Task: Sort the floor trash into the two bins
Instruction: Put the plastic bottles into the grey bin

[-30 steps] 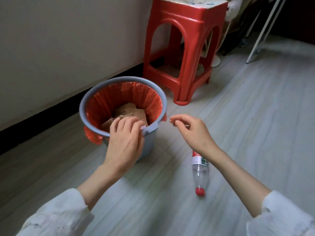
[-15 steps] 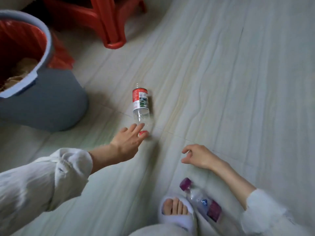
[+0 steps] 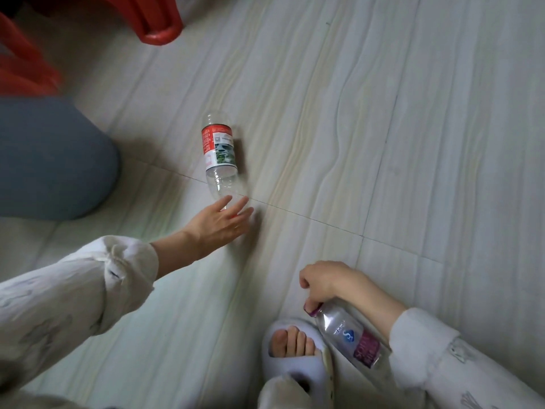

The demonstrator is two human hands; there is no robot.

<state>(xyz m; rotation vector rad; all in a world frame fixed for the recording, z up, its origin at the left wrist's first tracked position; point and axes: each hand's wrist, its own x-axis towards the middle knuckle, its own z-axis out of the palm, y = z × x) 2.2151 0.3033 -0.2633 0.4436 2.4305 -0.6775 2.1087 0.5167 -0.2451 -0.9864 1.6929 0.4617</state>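
Note:
An empty clear bottle with a red and white label lies on the floor, neck toward me. My left hand lies over its red cap end with fingers spread, touching the neck. A second clear bottle with a purple label and purple cap lies by my foot. My right hand is curled, its fingertips pinching that bottle's cap. The grey bin shows only its side wall at the left, with its red liner above.
A red plastic stool leg stands at the top left behind the bin. My foot in a white slipper rests at the bottom middle, right next to the purple bottle. Pale wood-grain floor tiles stretch to the right.
The view dropped from the bin to the floor. My left hand left the bin rim and reached the red-label bottle's cap end. My right hand came down onto the purple bottle's cap.

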